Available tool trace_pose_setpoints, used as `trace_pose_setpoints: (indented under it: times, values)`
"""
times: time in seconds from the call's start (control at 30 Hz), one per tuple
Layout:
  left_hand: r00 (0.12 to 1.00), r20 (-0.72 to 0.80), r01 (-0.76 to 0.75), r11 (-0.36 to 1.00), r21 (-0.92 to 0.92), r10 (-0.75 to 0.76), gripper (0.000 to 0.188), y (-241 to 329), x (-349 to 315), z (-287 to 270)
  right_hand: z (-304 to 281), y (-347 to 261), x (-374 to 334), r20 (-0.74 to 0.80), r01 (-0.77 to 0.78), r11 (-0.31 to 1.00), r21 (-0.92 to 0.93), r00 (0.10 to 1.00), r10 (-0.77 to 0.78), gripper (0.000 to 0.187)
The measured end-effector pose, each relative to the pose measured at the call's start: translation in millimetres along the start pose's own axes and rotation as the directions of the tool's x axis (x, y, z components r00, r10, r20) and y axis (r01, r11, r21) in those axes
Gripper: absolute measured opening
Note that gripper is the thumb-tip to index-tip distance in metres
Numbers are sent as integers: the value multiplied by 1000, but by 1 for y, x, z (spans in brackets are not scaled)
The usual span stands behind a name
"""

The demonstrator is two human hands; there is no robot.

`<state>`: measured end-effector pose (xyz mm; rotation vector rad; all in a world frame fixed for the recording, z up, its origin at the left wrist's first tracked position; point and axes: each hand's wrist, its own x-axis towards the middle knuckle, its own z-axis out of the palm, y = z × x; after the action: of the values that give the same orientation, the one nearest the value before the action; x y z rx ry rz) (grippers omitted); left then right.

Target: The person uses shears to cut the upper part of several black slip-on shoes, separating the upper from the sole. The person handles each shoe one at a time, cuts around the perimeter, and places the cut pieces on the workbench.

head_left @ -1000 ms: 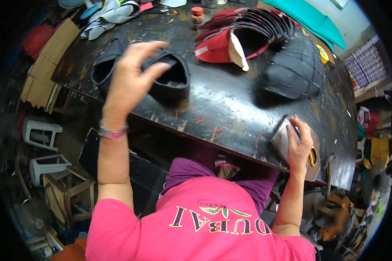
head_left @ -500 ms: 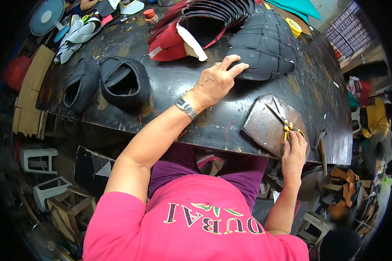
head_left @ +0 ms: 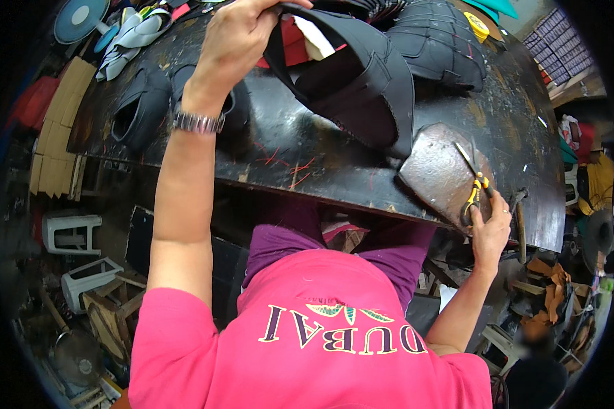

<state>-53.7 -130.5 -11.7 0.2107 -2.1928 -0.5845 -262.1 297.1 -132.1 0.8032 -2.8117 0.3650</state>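
Note:
My left hand [head_left: 235, 44], raised over the table's left middle, is closed on the edge of a black shoe upper [head_left: 372, 88]. The upper hangs from it to the right, its opening and dark inside showing. My right hand [head_left: 492, 228] has its fingers at the black-and-yellow handles of scissors [head_left: 479, 183], which point away from me. Under the scissors is a worn, shiny slab [head_left: 433, 160] by the table's front edge. Farther back is a row of black uppers [head_left: 440, 41]. A red-lined upper [head_left: 295, 48] is partly hidden by the held one.
Two black shoe uppers, one clearer at the left [head_left: 140, 109], sit behind my left forearm. Red thread scraps [head_left: 300, 170] lie on the dark table [head_left: 280, 146]. A hammer [head_left: 520, 218] rests at the right edge. Pale cut pieces [head_left: 140, 34] and a blue fan [head_left: 82, 20] are far left.
My left hand has lifted a black upper off the row and swung it left and up. The scissors' blades have closed together, with my right hand still at the handles.

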Motion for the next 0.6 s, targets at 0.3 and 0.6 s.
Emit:
trace_pose_setpoints:
  times: [0.3, 0.6]
  values:
    - [889, 432, 114, 987, 110, -151, 33, -53, -4, 54, -6, 18, 1, 89, -124, 991, 53, 989, 119, 46]
    - [954, 107, 292, 951, -101, -282, 34, -52, -46, 98, -12, 31, -5, 262, -205, 859, 470, 961, 86, 23]
